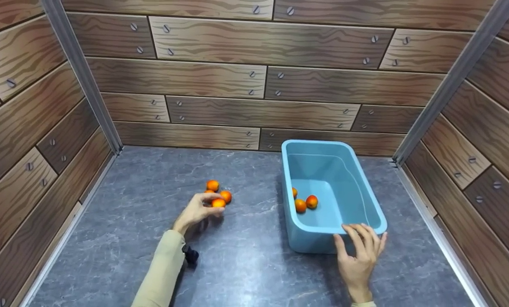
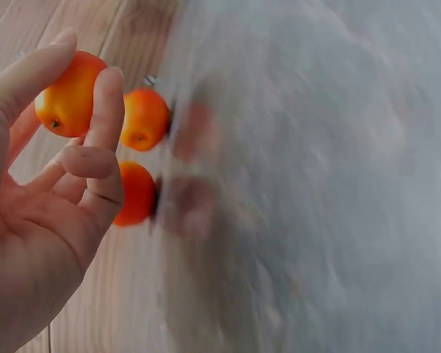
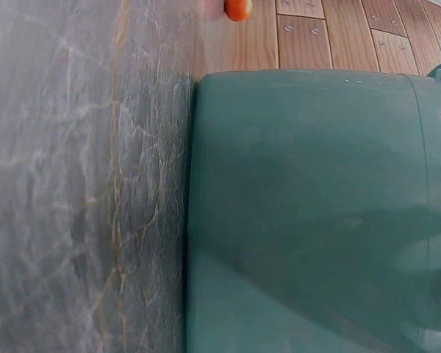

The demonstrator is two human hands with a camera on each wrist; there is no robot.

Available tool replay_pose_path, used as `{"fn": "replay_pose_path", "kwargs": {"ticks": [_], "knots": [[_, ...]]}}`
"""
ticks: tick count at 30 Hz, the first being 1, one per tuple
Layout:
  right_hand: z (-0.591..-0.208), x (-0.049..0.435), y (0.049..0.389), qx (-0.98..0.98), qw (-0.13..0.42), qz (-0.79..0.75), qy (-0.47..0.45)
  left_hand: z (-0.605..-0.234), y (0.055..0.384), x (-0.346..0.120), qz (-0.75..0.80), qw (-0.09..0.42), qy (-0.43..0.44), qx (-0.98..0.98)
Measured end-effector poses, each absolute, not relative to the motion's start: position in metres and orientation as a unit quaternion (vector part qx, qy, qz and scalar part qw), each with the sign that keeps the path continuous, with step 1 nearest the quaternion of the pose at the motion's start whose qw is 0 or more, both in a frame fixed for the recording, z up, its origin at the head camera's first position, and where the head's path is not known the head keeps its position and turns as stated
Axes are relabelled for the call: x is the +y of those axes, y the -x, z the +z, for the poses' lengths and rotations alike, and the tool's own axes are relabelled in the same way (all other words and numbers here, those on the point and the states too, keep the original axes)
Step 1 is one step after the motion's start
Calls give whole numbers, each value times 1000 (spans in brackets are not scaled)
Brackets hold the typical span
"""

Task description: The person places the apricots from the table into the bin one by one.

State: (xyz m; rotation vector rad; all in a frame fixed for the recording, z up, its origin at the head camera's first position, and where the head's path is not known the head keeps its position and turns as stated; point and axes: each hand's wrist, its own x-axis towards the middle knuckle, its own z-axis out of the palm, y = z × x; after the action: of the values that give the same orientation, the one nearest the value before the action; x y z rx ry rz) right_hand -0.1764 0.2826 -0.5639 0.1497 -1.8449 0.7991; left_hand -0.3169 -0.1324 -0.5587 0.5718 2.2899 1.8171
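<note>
- Holding one orange fruit (image 1: 218, 204), the left hand (image 1: 196, 209) has its thumb and fingers curved to the fruit's sides, opened only as far as the fruit's width.
- Location of the orange fruit: left of the container, at the near side of the loose fruits (image 1: 226, 196). In the left wrist view it appears raised off the tabletop (image 1: 246, 243).
- Orientation of the orange fruit: in the left wrist view, the small dark end spot (image 2: 55, 123) faces the camera and points toward the lower left. The long axis runs from there to the upper right, tilted across the finger gap.
- Loose fruits: two are plainly visible beyond the left hand; a third is partly hidden between them and the hand.
- Blue container (image 1: 295, 238): positioned right of the loose fruits, upright, opening upward. Its long axis runs from near to far, with the far end angled slightly left.
- Container contents: three fruits (image 1: 312, 201) lie grouped on the base by the left wall; one is partly covered by that wall.
- Right hand (image 1: 357, 260): fingers spread and relaxed, tips on the near rim toward the right corner, thumb at the outer near wall. Whether the fingertips hook inside cannot be told.
</note>
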Motion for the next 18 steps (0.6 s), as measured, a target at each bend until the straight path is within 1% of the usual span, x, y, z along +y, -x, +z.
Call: {"fn": "replay_pose_path", "kwargs": {"ticks": [4,8,11,18], "knots": [[-563,284,177,-774,533,336,-64,-552,320,-124,653,79,-166,735],[-563,285,177,-777,528,335,-65,-547,320,-119,661,40,-146,735],[-562,286,177,-777,529,335,-65,-543,322,-116,659,29,-147,737],[-564,285,176,-777,527,337,-64,-538,325,-109,688,74,-172,701]]}}
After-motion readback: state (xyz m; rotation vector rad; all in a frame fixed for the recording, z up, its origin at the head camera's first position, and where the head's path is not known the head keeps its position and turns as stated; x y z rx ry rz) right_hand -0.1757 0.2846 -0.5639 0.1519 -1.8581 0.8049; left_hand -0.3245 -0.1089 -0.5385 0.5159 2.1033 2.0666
